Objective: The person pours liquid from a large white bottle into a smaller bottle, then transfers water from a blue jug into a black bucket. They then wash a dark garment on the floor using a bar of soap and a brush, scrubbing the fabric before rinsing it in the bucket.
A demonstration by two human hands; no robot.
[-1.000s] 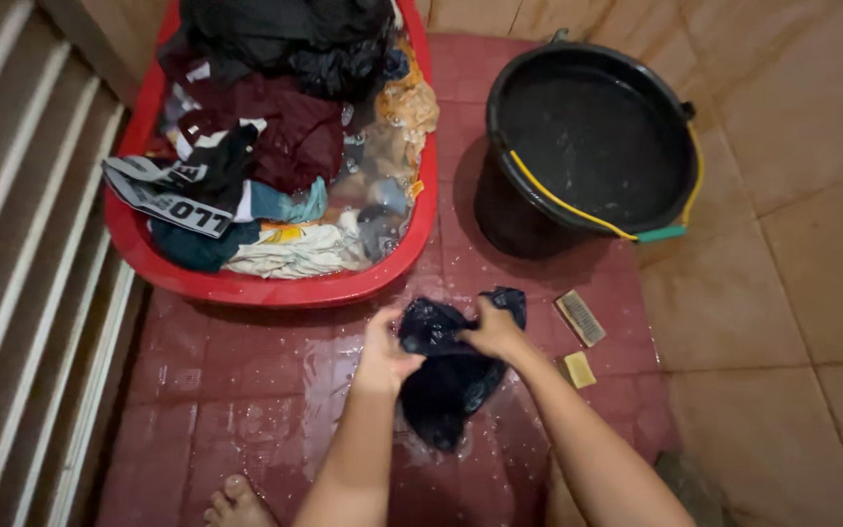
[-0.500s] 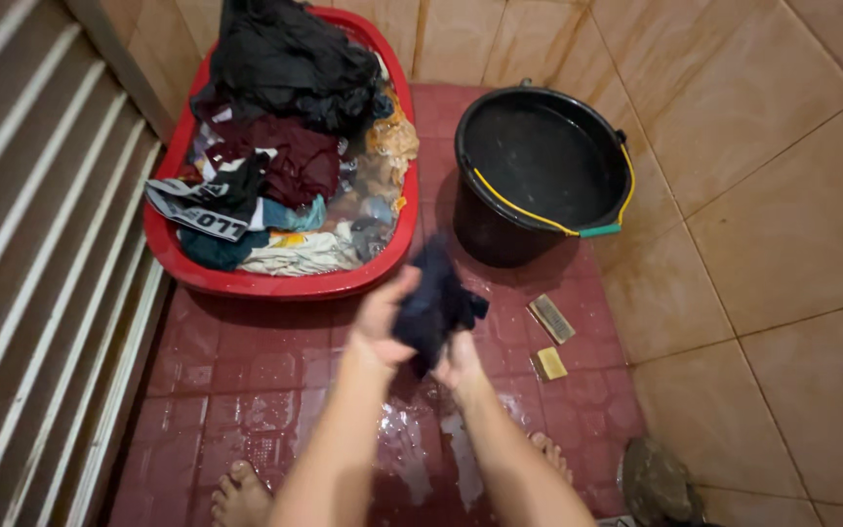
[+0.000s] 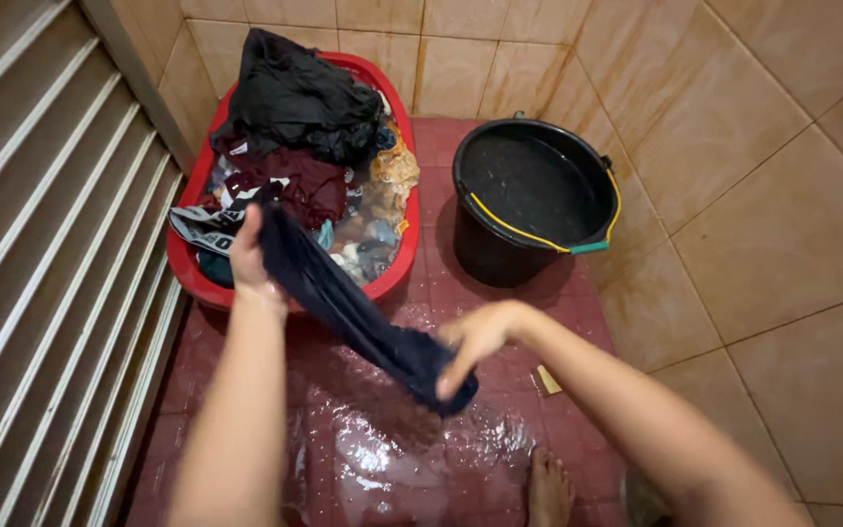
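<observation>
A dark, wet cloth [image 3: 353,312] is stretched and twisted between both my hands above the wet red tiled floor [image 3: 382,449]. My left hand [image 3: 248,256] grips its upper end in front of the red tub. My right hand [image 3: 475,337] grips the lower end, lower and to the right. Behind them the red tub [image 3: 397,259] is heaped with wet clothes, a black garment on top.
A black bucket [image 3: 536,200] with a yellow handle stands right of the tub against the tiled wall. A small yellow soap bar [image 3: 545,381] lies partly hidden by my right arm. My bare foot [image 3: 548,488] is below. A white slatted door [image 3: 41,263] runs along the left.
The cloth was bunched on the floor, then lifted; now my hands have pulled apart, stretching it into a twisted length. The view has tilted up and back.
</observation>
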